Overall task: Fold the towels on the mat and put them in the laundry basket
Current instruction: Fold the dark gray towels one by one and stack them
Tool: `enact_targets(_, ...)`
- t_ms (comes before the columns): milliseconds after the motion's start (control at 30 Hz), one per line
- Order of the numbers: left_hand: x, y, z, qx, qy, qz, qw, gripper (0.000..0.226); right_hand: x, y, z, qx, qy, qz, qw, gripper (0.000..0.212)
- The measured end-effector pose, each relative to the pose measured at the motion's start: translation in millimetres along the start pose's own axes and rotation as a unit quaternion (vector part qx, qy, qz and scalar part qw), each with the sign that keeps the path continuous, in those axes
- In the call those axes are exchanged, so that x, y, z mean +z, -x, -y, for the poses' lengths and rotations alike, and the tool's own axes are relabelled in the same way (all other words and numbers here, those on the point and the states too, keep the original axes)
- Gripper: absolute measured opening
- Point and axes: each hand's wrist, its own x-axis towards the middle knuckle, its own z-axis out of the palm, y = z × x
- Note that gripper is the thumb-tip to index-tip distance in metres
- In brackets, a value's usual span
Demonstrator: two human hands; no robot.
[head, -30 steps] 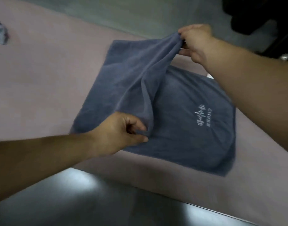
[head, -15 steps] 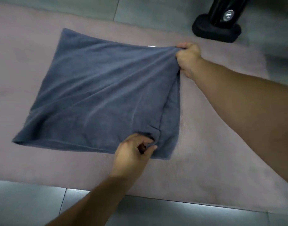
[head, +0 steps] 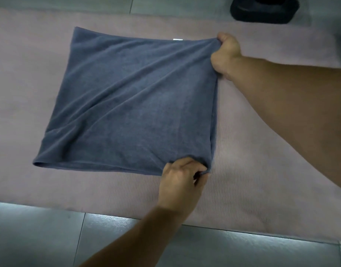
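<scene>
The towel (head: 138, 105) lies doubled on the mat (head: 252, 151), my left hand (head: 182, 186) pinching its corner toward the mat's near edge and my right hand (head: 226, 53) fisted round the far one, so an uneven tug could skew the layers and trap those diagonal wrinkles.

I see the left hand (head: 182, 182) and right hand (head: 226, 53), both bare. The forearms (head: 291, 105) are bare to the frame's edge.
</scene>
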Motion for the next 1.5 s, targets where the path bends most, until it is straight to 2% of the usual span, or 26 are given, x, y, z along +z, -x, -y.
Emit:
enact_targets(33, 3.4, -0.3, 0.8, -0.003, -0.022, -0.003, 1.000, 0.006, -0.7, -3.8, -2.0, -0.018, 0.050, 0.007, 0.999, 0.027)
enact_targets(67, 5.7, -0.6, 0.4, -0.005, -0.042, -0.001, 0.999, 0.006, -0.2, -7.6, -5.6, -0.022, 0.038, 0.047, 0.998, 0.029)
enact_targets(100, 7.1, -0.7, -1.4, -0.008, -0.059, 0.003, 0.998, 0.009, -1.2, -17.6, -14.7, -0.044, 0.073, 0.058, 0.995, 0.045)
enact_targets(167, 5.6, -2.8, -11.3, -0.011, -0.062, 0.025, 0.998, 0.022, -3.4, -18.8, -27.3, -0.090, 0.145, 0.051, 0.984, 0.060)
enact_targets(267, -22.3, -11.4, -16.8, -0.030, -0.004, 0.045, 0.999, 0.029, -1.4, 13.6, -29.7, -0.141, 0.187, 0.007, 0.972, 0.055)
enact_targets(333, -58.2, -23.0, 1.4, -0.052, -0.022, -0.010, 0.998, 0.023, 4.0, 46.5, -36.6, -0.168, 0.254, 0.003, 0.953, 0.052)
enact_targets(433, -127.0, -39.2, 59.0, -0.174, -0.108, -0.086, 0.975, 0.014, 14.7, 116.1, -49.0, -0.314, 0.316, -0.022, 0.895, 0.042)
enact_targets(467, -152.0, -41.4, 81.5, -0.217, -0.146, -0.089, 0.961, 0.018, 20.9, 142.3, -52.8, -0.366, 0.302, 0.001, 0.880, 0.035)
enact_targets(533, -195.6, -37.5, 120.9, -0.269, -0.205, -0.062, 0.939, 0.026, 34.2, 190.8, -66.1, -0.427, 0.269, 0.109, 0.856, 0.027)
enact_targets(633, -233.5, -15.4, 163.9, -0.229, -0.254, 0.009, 0.940, 0.031, 45.1, 236.6, -87.5, -0.444, 0.282, 0.244, 0.815, 0.027)
enact_targets(700, -242.6, 2.9, 178.4, -0.172, -0.244, 0.066, 0.952, 0.043, 45.5, 242.6, -97.0, -0.416, 0.292, 0.258, 0.821, 0.028)
enact_targets(767, -244.2, 12.8, 191.1, -0.124, -0.228, 0.090, 0.961, 0.054, 46.0, 241.8, -98.1, -0.401, 0.288, 0.249, 0.833, 0.022)
enact_targets(867, -245.3, 6.0, 201.6, -0.119, -0.185, 0.053, 0.974, 0.039, 47.1, 242.5, -97.7, -0.403, 0.273, 0.256, 0.835, 0.011)
enact_targets(1000, -254.6, -4.2, 206.7, -0.090, -0.193, 0.048, 0.976, 0.013, 41.5, 237.5, -96.0, -0.373, 0.259, 0.291, 0.842, 0.015)
enact_targets(1100, -264.6, 5.8, 209.1, -0.091, -0.178, 0.076, 0.977, 0.026, 41.0, 236.6, -83.2, -0.365, 0.292, 0.323, 0.823, 0.012)
enact_targets(1167, -268.9, 9.9, 205.9, -0.131, -0.100, 0.075, 0.983, 0.036, 46.8, 233.0, -64.0, -0.330, 0.330, 0.336, 0.818, 0.016)
enact_targets(1233, -269.6, 6.1, 204.7, -0.180, -0.041, 0.010, 0.983, 0.036, 64.9, 222.1, -35.6, -0.315, 0.306, 0.304, 0.846, 0.013)
enact_targets(1300, -271.9, -2.6, 205.7, -0.226, -0.078, -0.069, 0.969, 0.026, 97.8, 202.2, 0.0, -0.340, 0.253, 0.233, 0.875, 0.010)
enact_targets(1333, -275.0, -6.2, 207.5, -0.262, -0.111, -0.075, 0.956, 0.024, 120.4, 188.3, 19.1, -0.348, 0.235, 0.211, 0.883, 0.012)
enact_targets(1433, -282.9, -6.8, 210.4, -0.383, -0.171, 0.002, 0.908, 0.034, 200.7, 136.1, 73.7, -0.339, 0.227, 0.185, 0.894, 0.025)
enact_targets(1500, -287.5, 3.4, 210.7, -0.445, -0.170, 0.042, 0.878, 0.043, 249.7, 101.9, 104.0, -0.337, 0.237, 0.161, 0.897, 0.034)
